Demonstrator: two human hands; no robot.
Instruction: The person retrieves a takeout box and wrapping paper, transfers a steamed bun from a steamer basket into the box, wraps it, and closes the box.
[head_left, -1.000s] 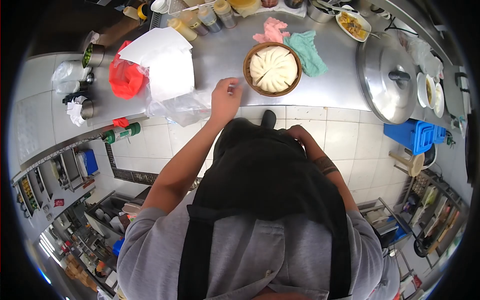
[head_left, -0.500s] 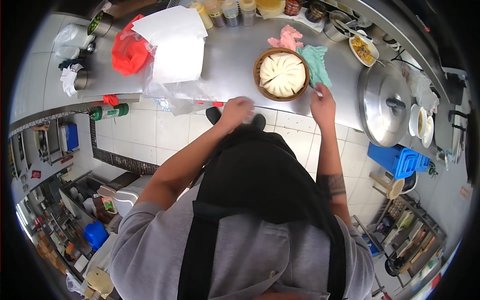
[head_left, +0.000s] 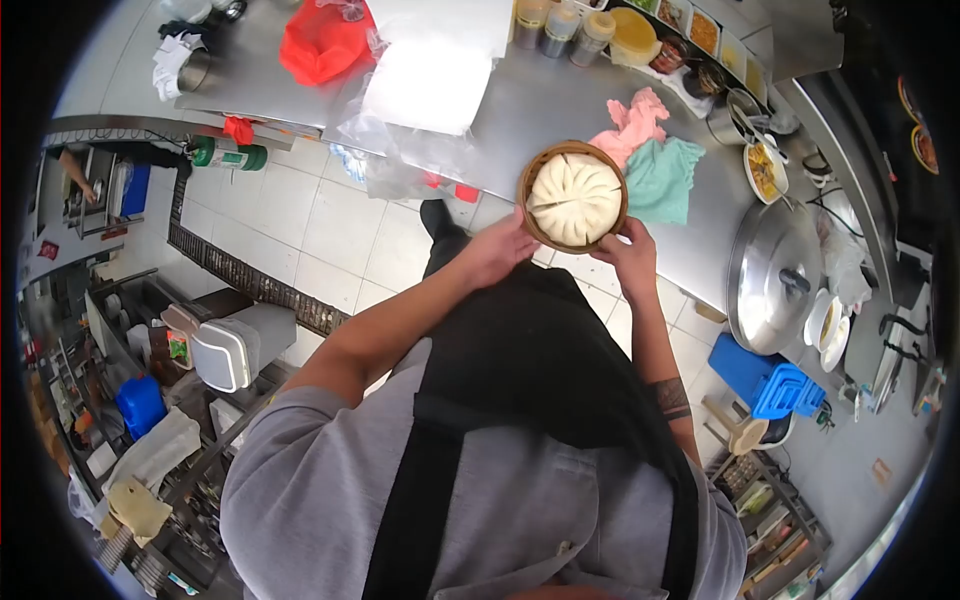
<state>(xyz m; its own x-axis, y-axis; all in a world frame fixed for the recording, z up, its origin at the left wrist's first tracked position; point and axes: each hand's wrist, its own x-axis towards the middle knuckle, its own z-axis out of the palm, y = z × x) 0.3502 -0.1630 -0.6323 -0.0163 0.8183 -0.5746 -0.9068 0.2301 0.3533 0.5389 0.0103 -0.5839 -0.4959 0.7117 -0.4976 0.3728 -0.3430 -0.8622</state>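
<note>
We are holding the bamboo steamer [head_left: 541,233] at the counter's near edge; whether its base is touching the counter [head_left: 520,95], we cannot tell. The pleated bun [head_left: 575,199] is sitting inside the steamer. Our left hand [head_left: 497,249] is resting its partly spread fingers against the steamer's near left side; how firmly it is closing, we cannot tell. Our right hand [head_left: 631,260] is pinching the steamer's near right rim between thumb and fingers. The green cloth [head_left: 661,182] is lying just right of the steamer, the pink cloth [head_left: 634,124] beyond it. The white paper [head_left: 428,88] is lying to the steamer's far left, and the large metal lid [head_left: 765,300] is resting well to its right.
</note>
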